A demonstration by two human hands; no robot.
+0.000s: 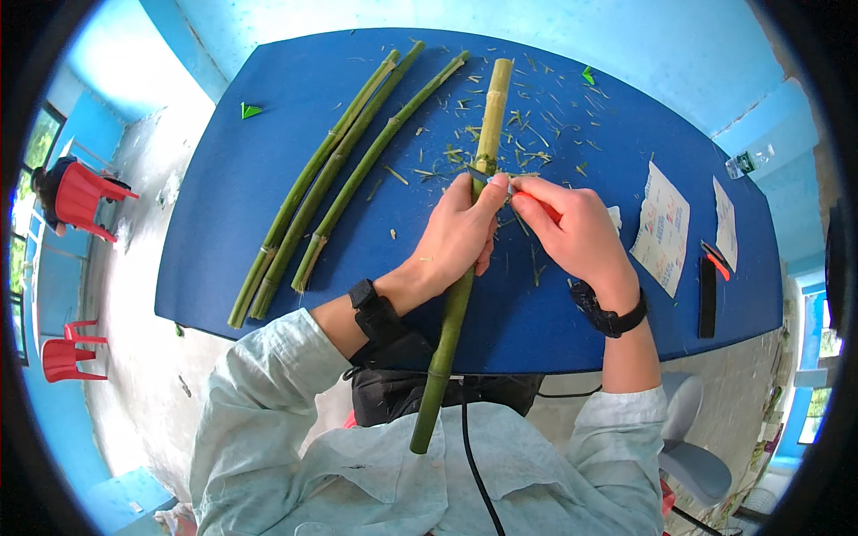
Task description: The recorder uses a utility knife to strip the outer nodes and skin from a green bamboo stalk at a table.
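My left hand [451, 230] is wrapped round a green jointed stalk [441, 357], probably bamboo or cane. The stalk's lower end reaches over the table edge toward my shirt, and its far part is scraped to a pale yellow. Closed round the orange handle of a knife, my right hand [576, 230] is beside the left one. Only a little of the knife [511, 188] shows; its dark blade crosses the stalk where green meets yellow. My left thumb reaches the blade. Green shavings [456, 161] lie around the scraped part.
Several uncut green stalks [326, 170] lie on the left of the blue table [214, 196]. To the right are torn printed paper [661, 228], a black strip [707, 308], an orange-handled tool [717, 260] and a clear cup [744, 163]. Red chairs [85, 198] stand at far left.
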